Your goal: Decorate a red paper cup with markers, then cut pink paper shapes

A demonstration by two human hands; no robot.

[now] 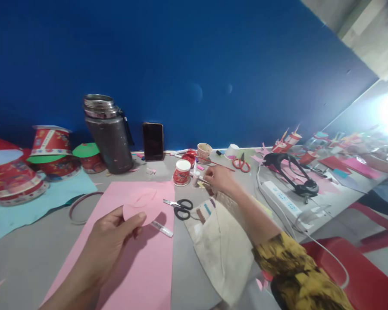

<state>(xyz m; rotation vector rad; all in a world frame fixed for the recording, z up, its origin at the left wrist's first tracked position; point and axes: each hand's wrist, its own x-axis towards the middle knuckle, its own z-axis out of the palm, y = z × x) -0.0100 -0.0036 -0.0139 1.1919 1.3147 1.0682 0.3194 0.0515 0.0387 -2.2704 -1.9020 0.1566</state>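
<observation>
My left hand (pixel 116 230) pinches a round piece of pink paper (pixel 142 206) between thumb and fingers, above a large pink sheet (pixel 139 269). My right hand (pixel 218 178) reaches to the back of the table, its fingers closed beside a small white bottle (pixel 196 178). A white stick-like piece (pixel 203 178) runs between the bottle and those fingers; what they grip is not clear. Black-handled scissors (pixel 180 206) and a clear-barrelled pen (pixel 162 228) lie near the pink disc. A red patterned paper cup (pixel 182 173) stands left of the bottle.
A dark flask (pixel 108 140) and a phone (pixel 153 141) stand against the blue wall. Decorated cups (pixel 51 144) crowd the left. A cloth bag (pixel 224 254) lies under my right arm. Right of it are red-handled scissors (pixel 241 163), a power strip (pixel 283 200) and a black headset (pixel 291 174).
</observation>
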